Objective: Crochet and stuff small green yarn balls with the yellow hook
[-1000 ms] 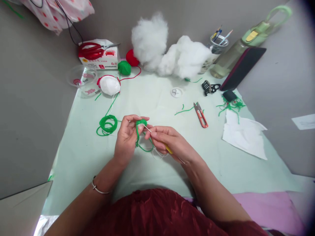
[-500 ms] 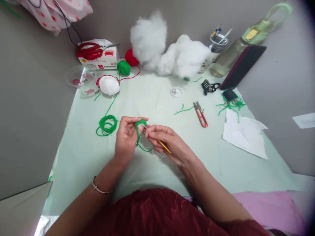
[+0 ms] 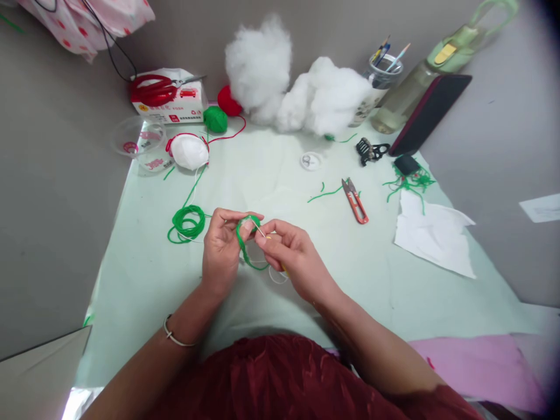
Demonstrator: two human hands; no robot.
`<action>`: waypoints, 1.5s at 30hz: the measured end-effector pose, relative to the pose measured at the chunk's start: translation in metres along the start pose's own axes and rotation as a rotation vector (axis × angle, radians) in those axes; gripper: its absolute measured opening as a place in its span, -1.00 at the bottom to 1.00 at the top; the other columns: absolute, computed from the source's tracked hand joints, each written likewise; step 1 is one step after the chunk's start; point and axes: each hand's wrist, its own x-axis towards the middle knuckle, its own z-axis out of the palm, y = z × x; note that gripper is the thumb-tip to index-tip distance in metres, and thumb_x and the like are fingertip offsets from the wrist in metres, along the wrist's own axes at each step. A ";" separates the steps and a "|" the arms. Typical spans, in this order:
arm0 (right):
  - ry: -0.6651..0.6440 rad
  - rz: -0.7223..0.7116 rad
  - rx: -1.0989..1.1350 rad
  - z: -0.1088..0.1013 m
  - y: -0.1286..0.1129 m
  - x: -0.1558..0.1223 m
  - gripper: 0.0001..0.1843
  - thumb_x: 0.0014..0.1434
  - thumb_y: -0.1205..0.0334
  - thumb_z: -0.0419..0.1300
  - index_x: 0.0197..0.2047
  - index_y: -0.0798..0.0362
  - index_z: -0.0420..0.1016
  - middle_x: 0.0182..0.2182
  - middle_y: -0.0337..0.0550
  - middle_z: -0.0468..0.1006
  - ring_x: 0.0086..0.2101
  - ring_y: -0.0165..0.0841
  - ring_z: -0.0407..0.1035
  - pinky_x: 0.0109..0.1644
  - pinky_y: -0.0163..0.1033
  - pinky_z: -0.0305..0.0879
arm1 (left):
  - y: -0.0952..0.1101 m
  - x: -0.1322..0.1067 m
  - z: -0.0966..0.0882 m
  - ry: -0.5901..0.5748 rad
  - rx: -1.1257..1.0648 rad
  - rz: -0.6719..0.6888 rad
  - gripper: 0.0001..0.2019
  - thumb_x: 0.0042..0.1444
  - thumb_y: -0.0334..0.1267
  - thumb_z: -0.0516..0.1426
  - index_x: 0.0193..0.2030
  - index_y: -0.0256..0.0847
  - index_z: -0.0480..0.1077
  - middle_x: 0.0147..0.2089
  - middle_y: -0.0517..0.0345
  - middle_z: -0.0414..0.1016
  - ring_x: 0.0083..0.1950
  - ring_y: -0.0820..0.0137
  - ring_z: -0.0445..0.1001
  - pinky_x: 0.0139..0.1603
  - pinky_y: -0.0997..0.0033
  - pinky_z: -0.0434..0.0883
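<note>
My left hand (image 3: 222,251) pinches a small green crochet piece (image 3: 242,233) between thumb and fingers, above the middle of the table. My right hand (image 3: 292,251) is closed on a crochet hook (image 3: 259,231) with a thin metal shaft and a yellow handle, mostly covered by the fingers. The hook's tip reaches the top of the green piece; whether it is inside a stitch is too small to tell. Green yarn and a thin white strand (image 3: 278,276) hang below the hands. Left of my left hand lies a loose coil of green yarn (image 3: 188,224).
White stuffing (image 3: 324,99) is heaped at the back, by red and green yarn balls (image 3: 215,119). Red scissors (image 3: 155,90) rest on a box (image 3: 188,108). Thread snips (image 3: 355,201), a hair clip (image 3: 371,151), a phone (image 3: 431,114), a bottle (image 3: 406,93) and paper (image 3: 431,236) stand or lie rightward.
My right hand has rolled over, so its back faces up more and covers most of the yellow handle. The green piece has tilted slightly in my left hand. The view has shifted a little.
</note>
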 end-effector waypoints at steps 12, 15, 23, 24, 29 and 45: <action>0.091 -0.318 -0.803 0.006 0.017 -0.010 -0.93 0.31 0.30 0.06 -0.27 -0.01 0.28 -0.56 -0.41 0.20 -0.57 -0.49 0.01 -0.39 -0.28 -0.07 | 0.008 0.004 -0.002 -0.066 -0.073 -0.130 -0.79 0.18 -0.22 0.33 -0.24 -0.12 0.36 -0.20 0.13 0.70 -0.20 0.32 0.64 -0.12 0.31 0.52; 0.029 -0.154 -0.502 0.002 0.011 -0.004 -0.89 0.30 0.22 0.13 -0.29 0.00 0.33 -0.60 -0.42 0.19 -0.58 -0.49 0.02 -0.43 -0.31 -0.06 | 0.007 0.004 -0.004 -0.062 -0.043 -0.154 -0.88 0.23 -0.24 0.28 -0.15 -0.10 0.43 -0.16 0.13 0.70 -0.13 0.31 0.63 -0.05 0.30 0.52; -0.341 0.351 0.404 -0.016 -0.001 0.010 -0.84 0.34 0.25 0.17 -0.11 0.13 0.54 -0.71 -0.53 0.04 -0.65 -0.54 -0.29 -0.62 -0.44 -0.21 | 0.010 0.003 -0.007 -0.030 0.237 0.049 -0.91 0.31 -0.25 0.22 -0.10 -0.13 0.55 -0.06 0.08 0.69 -0.12 0.36 0.55 -0.06 0.38 0.47; -0.366 0.356 0.421 -0.019 -0.001 0.010 -0.82 0.34 0.26 0.17 -0.10 0.15 0.55 -0.71 -0.53 0.04 -0.65 -0.54 -0.30 -0.62 -0.45 -0.21 | 0.010 0.002 -0.007 -0.027 0.251 0.071 -0.90 0.31 -0.25 0.22 -0.09 -0.13 0.55 -0.04 0.08 0.69 -0.11 0.36 0.55 -0.05 0.38 0.47; -0.434 0.392 0.442 -0.025 0.001 0.010 -0.80 0.35 0.26 0.17 -0.11 0.17 0.58 -0.71 -0.52 0.04 -0.66 -0.56 -0.29 -0.64 -0.49 -0.18 | 0.010 -0.001 -0.006 -0.039 0.241 0.097 -0.89 0.32 -0.20 0.24 -0.08 -0.13 0.53 -0.03 0.05 0.68 -0.08 0.34 0.57 -0.03 0.35 0.47; -0.762 0.349 0.185 -0.012 0.004 0.003 -0.64 0.38 0.07 0.13 -0.05 0.17 0.62 -0.73 -0.48 0.13 -0.69 -0.52 -0.10 -0.59 -0.37 -0.10 | 0.006 0.003 -0.005 0.110 0.159 0.229 -0.83 0.21 -0.22 0.33 -0.11 -0.11 0.46 -0.02 0.06 0.58 0.08 0.26 0.55 0.19 0.16 0.47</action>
